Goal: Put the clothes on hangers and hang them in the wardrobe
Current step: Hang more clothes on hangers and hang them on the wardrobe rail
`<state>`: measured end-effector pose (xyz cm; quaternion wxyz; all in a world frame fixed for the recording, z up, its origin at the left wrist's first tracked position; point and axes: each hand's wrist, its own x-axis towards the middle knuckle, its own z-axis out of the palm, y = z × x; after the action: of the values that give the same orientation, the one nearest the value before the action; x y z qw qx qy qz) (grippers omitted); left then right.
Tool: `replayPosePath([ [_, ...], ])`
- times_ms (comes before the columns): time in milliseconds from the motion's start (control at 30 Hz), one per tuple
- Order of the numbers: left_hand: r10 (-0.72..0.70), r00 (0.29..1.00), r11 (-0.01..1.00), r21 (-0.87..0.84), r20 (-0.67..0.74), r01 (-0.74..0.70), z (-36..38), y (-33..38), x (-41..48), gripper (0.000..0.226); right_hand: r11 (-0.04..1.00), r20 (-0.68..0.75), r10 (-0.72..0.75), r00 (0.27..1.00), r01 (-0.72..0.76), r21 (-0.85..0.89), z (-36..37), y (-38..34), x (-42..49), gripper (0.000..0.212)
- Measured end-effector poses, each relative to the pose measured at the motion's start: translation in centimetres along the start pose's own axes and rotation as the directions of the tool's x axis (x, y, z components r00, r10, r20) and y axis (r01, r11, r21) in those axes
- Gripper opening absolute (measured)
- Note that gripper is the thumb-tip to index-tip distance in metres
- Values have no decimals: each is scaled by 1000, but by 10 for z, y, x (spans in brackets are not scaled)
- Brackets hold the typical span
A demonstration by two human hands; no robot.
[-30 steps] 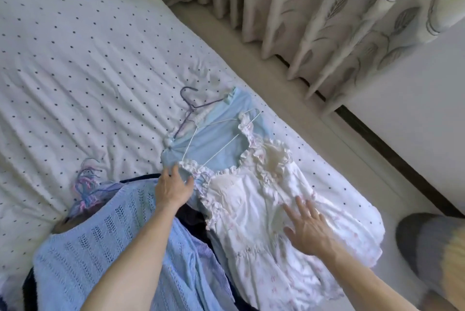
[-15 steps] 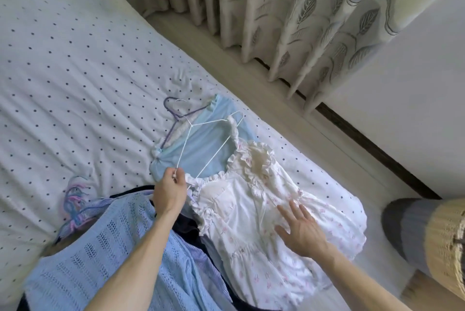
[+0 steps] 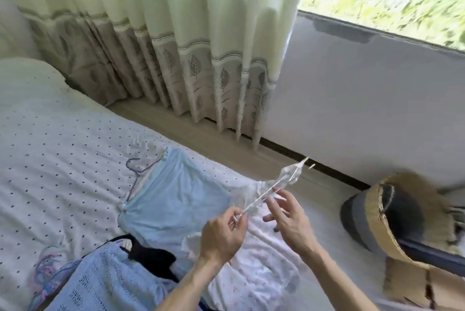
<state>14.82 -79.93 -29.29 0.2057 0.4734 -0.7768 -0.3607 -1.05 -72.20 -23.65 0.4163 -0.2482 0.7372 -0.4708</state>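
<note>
My left hand (image 3: 222, 234) pinches the hook end of a white wire hanger (image 3: 266, 193), lifted off the bed and pointing up to the right. My right hand (image 3: 286, 215) is beside the hanger's wires, fingers spread and touching them. The frilly top of a white floral dress (image 3: 254, 275) rides up on the hanger; the rest lies below my hands. A light blue top (image 3: 176, 197) on a purple hanger (image 3: 134, 174) lies flat to the left.
A blue knit garment (image 3: 100, 283) and a dark garment (image 3: 151, 258) are heaped at the bottom left, with coloured hangers (image 3: 47, 275) beside them on the dotted bed sheet (image 3: 50, 159). Curtains (image 3: 176, 46) hang behind. A woven basket (image 3: 402, 217) stands on the right.
My left hand has lifted the white hanger off the blue top and swung it right. My right hand left the dress skirt and rose to the hanger. The view tilted upward.
</note>
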Motion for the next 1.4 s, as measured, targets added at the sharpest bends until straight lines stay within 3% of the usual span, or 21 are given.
replayPosePath([
  [67,119,991,993,-33,68,-117,20,34,-16,13,993,-195,-41,980,62,103,-32,1,-25,18],
  [167,279,941,960,-88,194,-266,50,79,-46,11,985,-393,-97,914,144,90,-83,16,-71,8],
  [367,495,681,856,-168,539,-489,97,168,-110,27,988,-547,-112,830,150,26,-185,63,-197,9],
  [500,612,629,779,-225,481,-586,140,242,-132,13,986,-576,-72,814,-28,-162,-222,100,-285,14],
  [600,663,659,749,-295,356,-593,177,294,-157,36,974,-621,12,784,-151,-171,-235,138,-353,15],
  [667,650,651,759,-280,392,-588,202,319,-177,45,958,-639,40,768,-212,-195,-238,158,-392,15],
  [733,630,565,751,-236,532,-616,227,334,-199,56,955,-680,43,732,-230,-188,-242,170,-426,15],
  [800,625,415,698,-235,661,-677,248,343,-226,59,956,-724,38,689,-236,-174,-251,172,-453,13],
  [867,664,242,543,-234,708,-806,265,355,-252,46,960,-759,31,651,-230,-159,-265,171,-476,12],
  [933,735,76,302,-224,674,-927,278,375,-274,31,961,-812,27,583,-238,-139,-282,169,-497,12],
  [967,758,19,233,-244,652,-942,283,386,-285,36,957,-843,28,538,-259,-133,-291,169,-507,13],
  [1067,829,-8,191,-295,560,-936,297,424,-315,42,947,-931,42,363,-312,-79,-313,170,-537,16],
  [1233,819,-16,291,-440,573,-849,318,473,-375,52,926,-999,19,45,-378,1,-337,185,-584,8],
  [1333,775,52,423,-457,630,-782,328,500,-395,62,795,-989,30,-147,-597,113,-342,199,-616,23],
  [1400,735,83,490,-442,673,-752,335,516,-400,59,690,-966,134,-220,-679,250,-339,202,-635,30],
])
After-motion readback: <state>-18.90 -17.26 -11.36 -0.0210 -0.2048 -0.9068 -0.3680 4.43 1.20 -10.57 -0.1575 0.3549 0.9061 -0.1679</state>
